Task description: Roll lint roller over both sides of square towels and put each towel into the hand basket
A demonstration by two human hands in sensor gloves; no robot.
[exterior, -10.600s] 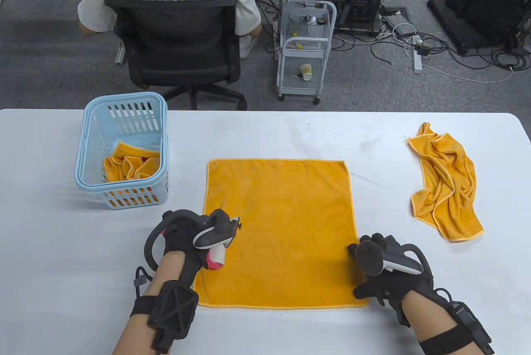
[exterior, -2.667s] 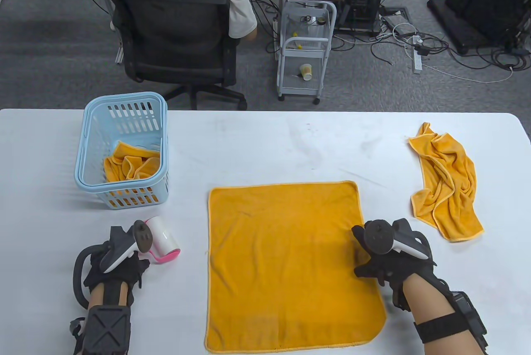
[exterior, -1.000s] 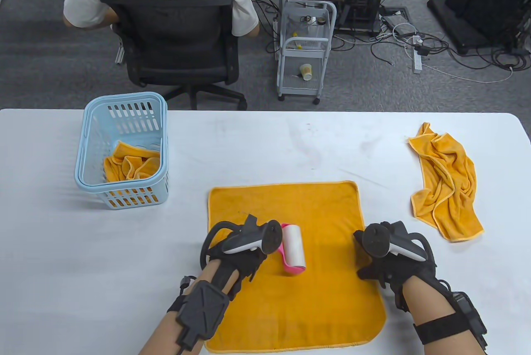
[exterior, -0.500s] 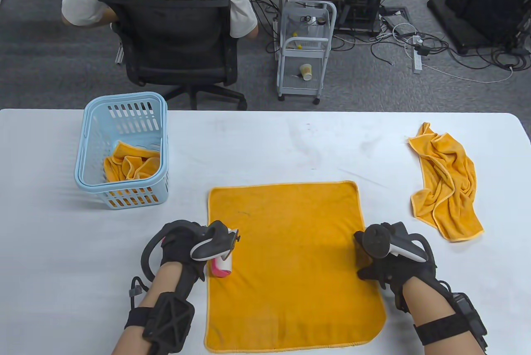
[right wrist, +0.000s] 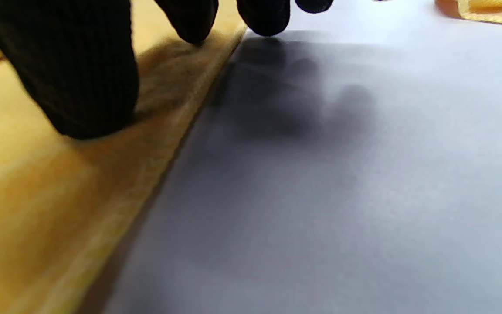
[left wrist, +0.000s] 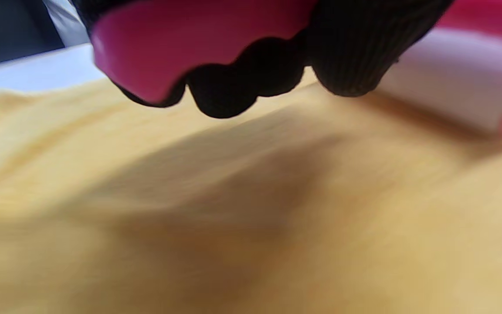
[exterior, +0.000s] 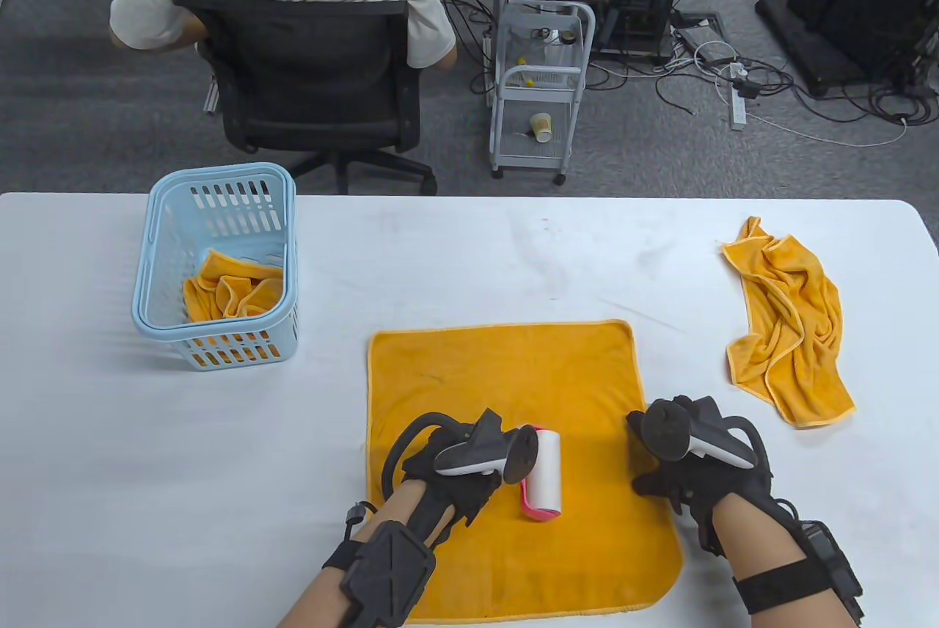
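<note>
My left grip [exterior: 458,470] curls round the lint roller [exterior: 541,472] handle; roll axis runs near-to-far. Unrolled flat orange towel [exterior: 513,378] lies rightward, where my right grip [exterior: 678,470] presses its edge, fingers straight.

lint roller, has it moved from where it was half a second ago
Yes. The lint roller, gripped by the left hand, has rolled rightward from the spread towel's left edge toward its middle, away from the basket.

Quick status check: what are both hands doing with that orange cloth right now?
Left hand grips roller, on flat towel. Right hand presses towel's right edge. Nothing in the way.
</note>
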